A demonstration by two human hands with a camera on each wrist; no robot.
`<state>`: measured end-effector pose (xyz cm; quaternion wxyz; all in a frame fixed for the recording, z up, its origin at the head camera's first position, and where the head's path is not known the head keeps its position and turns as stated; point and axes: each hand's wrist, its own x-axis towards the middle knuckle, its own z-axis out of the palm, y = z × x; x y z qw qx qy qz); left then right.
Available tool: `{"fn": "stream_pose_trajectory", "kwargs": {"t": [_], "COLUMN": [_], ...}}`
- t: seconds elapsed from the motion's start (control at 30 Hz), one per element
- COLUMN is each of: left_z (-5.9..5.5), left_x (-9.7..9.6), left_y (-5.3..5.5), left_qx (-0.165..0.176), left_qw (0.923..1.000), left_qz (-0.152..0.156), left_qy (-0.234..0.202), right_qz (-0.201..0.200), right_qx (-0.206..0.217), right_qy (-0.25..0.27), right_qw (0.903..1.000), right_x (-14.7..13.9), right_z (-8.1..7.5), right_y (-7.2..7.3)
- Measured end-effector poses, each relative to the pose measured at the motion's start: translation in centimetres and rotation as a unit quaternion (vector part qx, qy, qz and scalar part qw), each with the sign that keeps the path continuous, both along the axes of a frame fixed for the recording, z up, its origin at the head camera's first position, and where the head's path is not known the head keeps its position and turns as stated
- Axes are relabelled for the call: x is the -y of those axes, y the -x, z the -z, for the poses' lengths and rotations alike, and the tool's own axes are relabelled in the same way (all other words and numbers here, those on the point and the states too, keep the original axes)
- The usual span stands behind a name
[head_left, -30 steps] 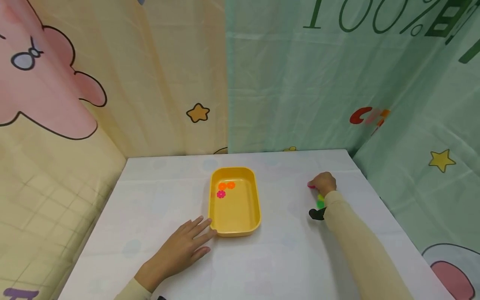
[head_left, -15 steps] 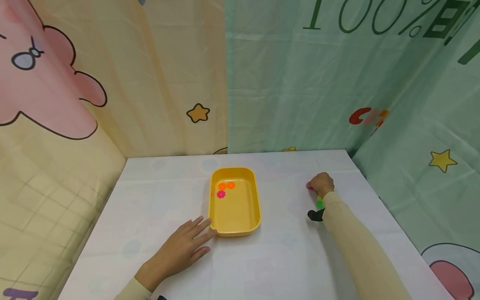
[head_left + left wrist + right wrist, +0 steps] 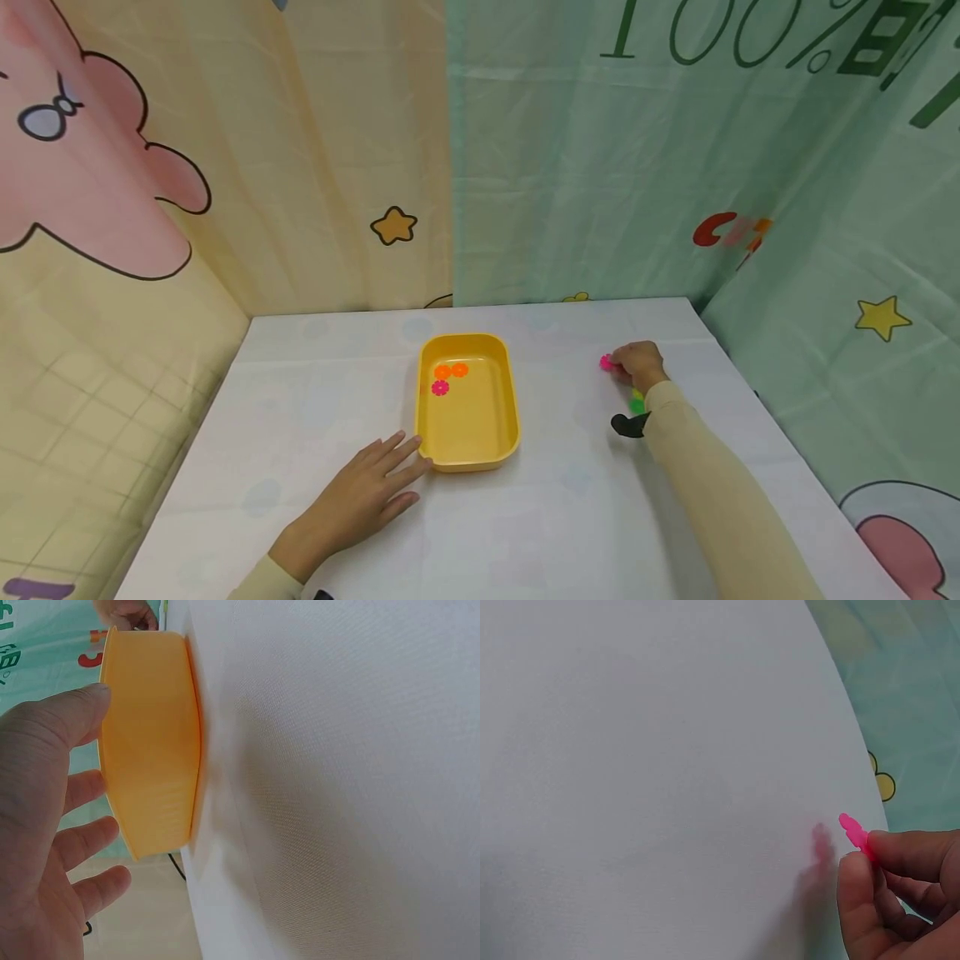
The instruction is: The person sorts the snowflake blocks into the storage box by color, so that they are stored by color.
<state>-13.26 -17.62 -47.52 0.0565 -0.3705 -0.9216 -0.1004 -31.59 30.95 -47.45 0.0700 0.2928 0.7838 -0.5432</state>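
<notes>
Well, the yellow tray (image 3: 468, 433) holds flowers (image 3: 442, 372) — two orange, one pink.

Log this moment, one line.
right hand: pinches pink flower | left hand: open, at yellow tray | inside: two orange pieces, another pink flower

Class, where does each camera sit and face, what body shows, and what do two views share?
Head: on the head, facing forward and down at the yellow tray; left hand, right hand and sleeves show.
Left wrist: worn there, facing the tray's side; left hand and part of the right show.
Right wrist: worn there, facing the white table; right hand shows.
Head and right wrist share the pinched pink flower.
</notes>
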Motion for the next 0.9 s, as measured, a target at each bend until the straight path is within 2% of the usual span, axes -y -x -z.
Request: {"fn": "stream_pose_trajectory", "kwargs": {"t": [0.17, 0.33, 0.5, 0.6, 0.9], "left_z": [0.0, 0.0, 0.0, 0.0, 0.2], "left_x": [0.1, 0.1, 0.1, 0.1, 0.1], "left_y": [0.0, 0.0, 0.1, 0.1, 0.0], "left_qx": [0.003, -0.007, -0.018, -0.022, -0.025], "left_qw": [1.0000, 0.9999, 0.9998, 0.9997, 0.9995], "left_qz": [0.001, 0.006, 0.010, 0.010, 0.011], "left_qy": [0.000, -0.006, -0.009, -0.009, -0.014], "right_qz": [0.021, 0.007, -0.016, -0.027, -0.041], "right_qx": [0.001, -0.018, -0.056, -0.057, -0.064], "right_qy": [0.029, 0.030, 0.097, 0.116, 0.126], "right_qw": [0.9994, 0.9994, 0.9935, 0.9913, 0.9890], "right_x": [0.5, 1.2, 2.5, 3.4, 6.4], "right_z": [-0.6, -1.2, -2.7, -3.4, -4.8], "right_y": [0.1, 0.3, 0.3, 0.4, 1.4]}}
